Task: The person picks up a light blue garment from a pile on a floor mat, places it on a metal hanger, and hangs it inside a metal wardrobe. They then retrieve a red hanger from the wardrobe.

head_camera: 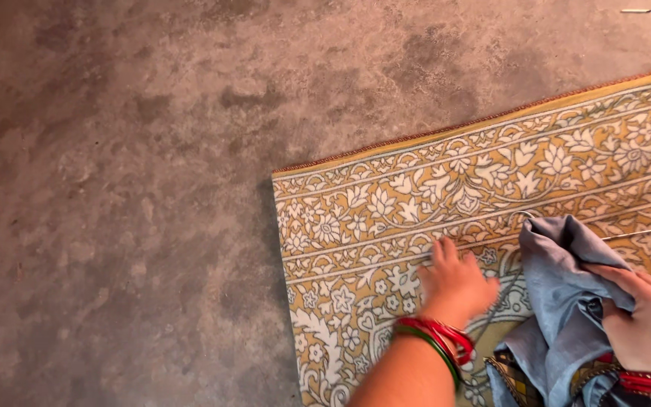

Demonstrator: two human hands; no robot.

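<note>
1. Left hand (455, 285) is laid flat, fingers spread, on the yellow flowered mat (386, 218).
2. Blue cloth (563, 301), bunched on the mat, is gripped by the right hand (646, 324).
3. Bare concrete floor (129, 188) is seen around the mat.

A crumpled piece of grey-blue cloth (559, 301) lies bunched on a yellow mat (491, 181) patterned with white flowers and scrolling borders, near the mat's lower right part. The cloth rises in soft folds to a rounded peak at its upper left, and its right side is gathered under the right hand (646, 320), whose fingers press into the fabric. The left hand (453, 283) rests flat, palm down, on the mat just left of the cloth, fingers pointing toward the mat's far edge.
</note>
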